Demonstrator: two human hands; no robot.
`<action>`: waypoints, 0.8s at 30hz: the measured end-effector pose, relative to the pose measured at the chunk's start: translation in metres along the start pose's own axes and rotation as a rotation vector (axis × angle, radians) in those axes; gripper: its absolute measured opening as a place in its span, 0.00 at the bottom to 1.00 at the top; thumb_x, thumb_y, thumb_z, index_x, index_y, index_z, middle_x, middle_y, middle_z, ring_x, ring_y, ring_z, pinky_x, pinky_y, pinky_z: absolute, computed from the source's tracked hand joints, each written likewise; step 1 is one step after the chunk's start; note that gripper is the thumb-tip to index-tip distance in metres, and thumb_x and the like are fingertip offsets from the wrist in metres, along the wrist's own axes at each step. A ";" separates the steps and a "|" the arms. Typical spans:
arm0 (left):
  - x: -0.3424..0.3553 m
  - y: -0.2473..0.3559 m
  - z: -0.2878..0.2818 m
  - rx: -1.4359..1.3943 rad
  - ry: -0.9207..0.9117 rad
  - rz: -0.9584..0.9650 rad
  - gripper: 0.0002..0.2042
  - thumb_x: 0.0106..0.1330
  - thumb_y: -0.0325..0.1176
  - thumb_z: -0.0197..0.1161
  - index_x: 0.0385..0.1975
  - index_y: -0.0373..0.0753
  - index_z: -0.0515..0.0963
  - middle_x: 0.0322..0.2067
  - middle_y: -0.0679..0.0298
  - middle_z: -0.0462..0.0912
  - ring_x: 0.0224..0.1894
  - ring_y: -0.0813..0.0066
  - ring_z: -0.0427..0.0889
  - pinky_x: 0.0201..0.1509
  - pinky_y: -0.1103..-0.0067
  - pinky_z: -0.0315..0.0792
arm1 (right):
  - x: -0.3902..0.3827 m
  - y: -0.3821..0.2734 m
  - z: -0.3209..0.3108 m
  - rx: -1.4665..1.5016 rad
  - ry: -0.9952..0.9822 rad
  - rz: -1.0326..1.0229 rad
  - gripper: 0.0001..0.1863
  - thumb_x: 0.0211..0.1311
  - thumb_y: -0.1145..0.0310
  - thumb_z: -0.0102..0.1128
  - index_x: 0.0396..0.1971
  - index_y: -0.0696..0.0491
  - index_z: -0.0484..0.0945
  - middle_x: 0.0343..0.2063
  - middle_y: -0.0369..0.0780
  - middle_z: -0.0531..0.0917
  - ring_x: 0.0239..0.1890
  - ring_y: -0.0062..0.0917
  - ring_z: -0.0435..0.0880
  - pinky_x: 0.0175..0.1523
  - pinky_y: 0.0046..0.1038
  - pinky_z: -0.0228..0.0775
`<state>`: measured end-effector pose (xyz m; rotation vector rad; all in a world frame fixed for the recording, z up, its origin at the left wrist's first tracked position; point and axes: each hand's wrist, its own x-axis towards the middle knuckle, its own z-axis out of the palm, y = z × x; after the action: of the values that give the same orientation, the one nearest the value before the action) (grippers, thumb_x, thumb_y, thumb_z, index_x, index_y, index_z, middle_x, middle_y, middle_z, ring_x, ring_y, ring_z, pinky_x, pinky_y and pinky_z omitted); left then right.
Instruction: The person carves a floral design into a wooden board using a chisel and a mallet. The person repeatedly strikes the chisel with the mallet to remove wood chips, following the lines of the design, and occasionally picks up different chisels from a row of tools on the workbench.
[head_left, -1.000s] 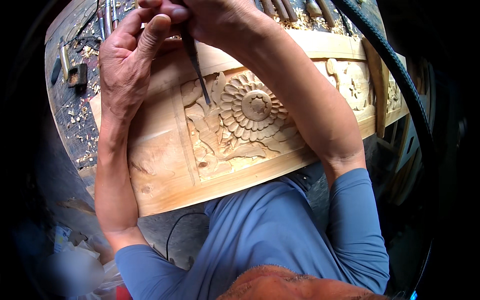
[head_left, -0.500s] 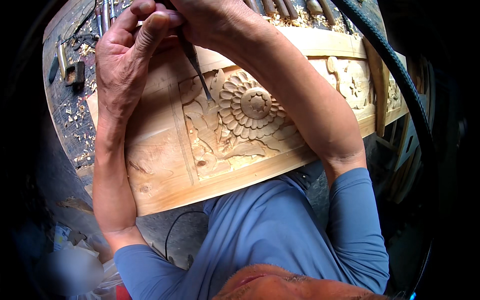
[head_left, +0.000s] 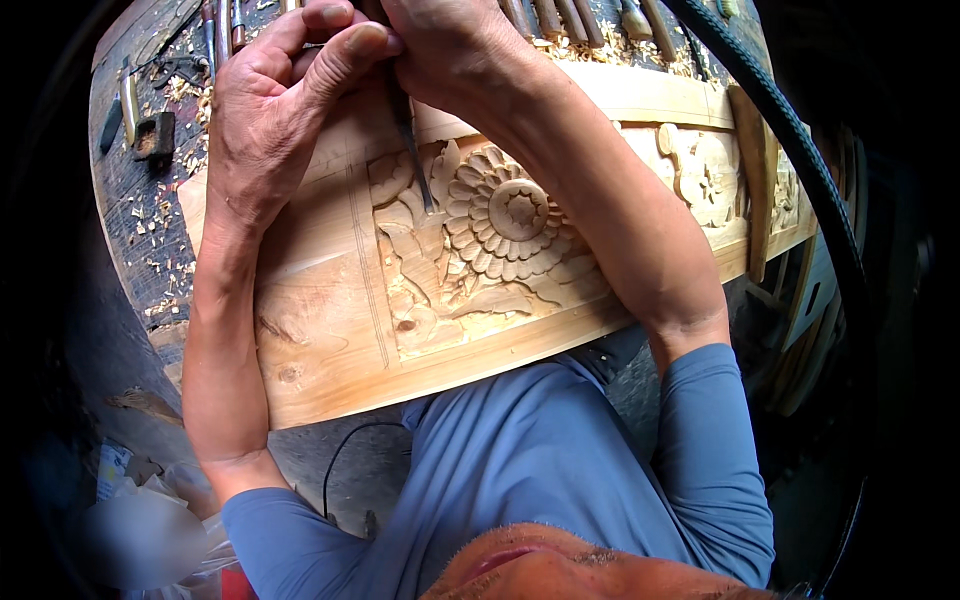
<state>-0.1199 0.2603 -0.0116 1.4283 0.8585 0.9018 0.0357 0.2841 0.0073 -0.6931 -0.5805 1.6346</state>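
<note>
As R hand (head_left: 448, 52) clasps chisel (head_left: 412, 146), tip at carved panel (head_left: 518, 210), L hand (head_left: 265, 125) curls alongside — can't tell its grip.

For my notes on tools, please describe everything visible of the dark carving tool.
The carving tool has a slim, dark, metal-looking shaft. The right hand grips its upper part, mostly hidden, with the left hand alongside. It slants down to a narrow tip at the carved board, left of the round flower; whether the tip touches is unclear.
</note>
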 end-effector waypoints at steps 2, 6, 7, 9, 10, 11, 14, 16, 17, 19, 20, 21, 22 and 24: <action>0.000 0.006 -0.002 0.012 -0.055 -0.002 0.19 0.77 0.48 0.65 0.52 0.38 0.82 0.45 0.70 0.87 0.48 0.82 0.87 0.60 0.80 0.80 | 0.001 0.004 0.004 0.020 0.051 0.006 0.22 0.84 0.47 0.48 0.31 0.47 0.69 0.22 0.31 0.70 0.16 0.15 0.67 0.17 0.18 0.53; 0.003 0.015 -0.001 0.092 -0.099 0.094 0.31 0.78 0.63 0.53 0.52 0.36 0.79 0.44 0.64 0.88 0.48 0.79 0.87 0.58 0.80 0.78 | -0.011 -0.012 -0.016 0.147 -0.274 0.179 0.21 0.83 0.45 0.49 0.38 0.48 0.69 0.23 0.33 0.74 0.12 0.15 0.64 0.18 0.17 0.57; 0.000 0.018 0.002 0.034 -0.081 0.048 0.33 0.78 0.66 0.50 0.54 0.35 0.78 0.44 0.63 0.88 0.48 0.78 0.87 0.58 0.81 0.78 | -0.011 -0.019 -0.019 0.219 -0.228 0.199 0.21 0.82 0.45 0.51 0.41 0.49 0.69 0.24 0.35 0.77 0.12 0.15 0.65 0.18 0.17 0.60; -0.002 0.022 0.008 -0.091 -0.057 -0.040 0.39 0.77 0.71 0.43 0.57 0.34 0.76 0.45 0.59 0.89 0.48 0.76 0.88 0.58 0.81 0.78 | -0.021 -0.036 -0.026 0.346 -0.328 0.079 0.20 0.83 0.46 0.51 0.41 0.50 0.69 0.24 0.35 0.77 0.14 0.14 0.67 0.19 0.17 0.61; 0.000 0.024 0.010 -0.039 -0.027 -0.101 0.45 0.74 0.76 0.36 0.61 0.33 0.73 0.46 0.56 0.89 0.48 0.73 0.88 0.57 0.80 0.78 | -0.022 -0.040 -0.030 0.310 -0.308 0.079 0.20 0.83 0.46 0.51 0.41 0.50 0.69 0.24 0.35 0.77 0.14 0.14 0.67 0.19 0.17 0.61; -0.002 0.025 0.010 -0.071 -0.027 -0.111 0.44 0.75 0.74 0.38 0.62 0.34 0.74 0.46 0.57 0.89 0.47 0.75 0.88 0.57 0.81 0.79 | -0.019 -0.040 -0.035 0.268 -0.284 0.097 0.20 0.83 0.46 0.51 0.41 0.50 0.69 0.24 0.35 0.77 0.14 0.14 0.67 0.19 0.17 0.61; -0.002 0.022 0.008 -0.079 0.010 -0.069 0.39 0.77 0.69 0.46 0.61 0.32 0.76 0.45 0.57 0.89 0.45 0.74 0.89 0.54 0.79 0.81 | -0.008 -0.038 -0.036 0.167 -0.253 0.133 0.20 0.83 0.46 0.51 0.40 0.50 0.70 0.24 0.34 0.76 0.15 0.14 0.67 0.19 0.17 0.61; 0.000 0.021 0.013 -0.080 0.035 -0.041 0.39 0.77 0.67 0.52 0.60 0.29 0.76 0.41 0.50 0.88 0.42 0.67 0.91 0.50 0.75 0.85 | -0.006 -0.034 -0.034 0.124 -0.238 0.152 0.20 0.83 0.47 0.51 0.39 0.50 0.70 0.24 0.34 0.76 0.15 0.14 0.67 0.19 0.17 0.60; 0.000 0.022 0.012 -0.061 0.029 -0.054 0.37 0.78 0.65 0.51 0.60 0.31 0.77 0.43 0.54 0.89 0.43 0.71 0.90 0.51 0.77 0.83 | -0.005 -0.032 -0.033 0.106 -0.234 0.159 0.20 0.83 0.47 0.51 0.39 0.50 0.70 0.24 0.33 0.75 0.16 0.14 0.67 0.19 0.17 0.60; -0.003 0.025 0.011 -0.017 0.006 -0.082 0.33 0.80 0.63 0.49 0.59 0.35 0.80 0.48 0.63 0.90 0.47 0.79 0.89 0.54 0.82 0.81 | -0.004 -0.029 -0.029 0.073 -0.223 0.161 0.20 0.83 0.47 0.51 0.39 0.50 0.70 0.24 0.33 0.75 0.16 0.14 0.67 0.19 0.17 0.60; -0.003 0.021 0.010 -0.019 0.004 -0.058 0.31 0.81 0.61 0.49 0.59 0.36 0.80 0.49 0.62 0.90 0.46 0.78 0.89 0.55 0.81 0.81 | -0.005 -0.028 -0.027 0.059 -0.218 0.162 0.20 0.83 0.47 0.51 0.38 0.49 0.70 0.24 0.33 0.75 0.16 0.14 0.68 0.19 0.17 0.60; -0.003 0.018 0.009 -0.025 0.001 -0.045 0.31 0.81 0.60 0.49 0.59 0.36 0.80 0.48 0.63 0.90 0.47 0.78 0.89 0.56 0.81 0.81 | -0.004 -0.027 -0.026 0.046 -0.217 0.163 0.20 0.83 0.47 0.51 0.38 0.49 0.70 0.23 0.33 0.74 0.17 0.14 0.68 0.19 0.17 0.60; -0.002 0.016 0.009 -0.030 -0.003 -0.032 0.30 0.81 0.60 0.50 0.60 0.36 0.80 0.48 0.63 0.89 0.47 0.79 0.89 0.56 0.80 0.81 | -0.004 -0.026 -0.024 0.037 -0.212 0.163 0.20 0.83 0.47 0.51 0.38 0.49 0.70 0.23 0.32 0.74 0.17 0.13 0.68 0.19 0.17 0.60; -0.001 0.011 0.006 -0.037 -0.012 -0.017 0.29 0.81 0.58 0.52 0.61 0.36 0.80 0.47 0.65 0.89 0.47 0.80 0.88 0.57 0.80 0.81 | -0.004 -0.023 -0.021 0.019 -0.200 0.155 0.20 0.83 0.47 0.51 0.37 0.49 0.71 0.23 0.32 0.74 0.17 0.13 0.68 0.19 0.17 0.60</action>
<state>-0.1149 0.2558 -0.0007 1.3913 0.8400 0.8908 0.0674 0.2840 0.0095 -0.5763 -0.6672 1.8655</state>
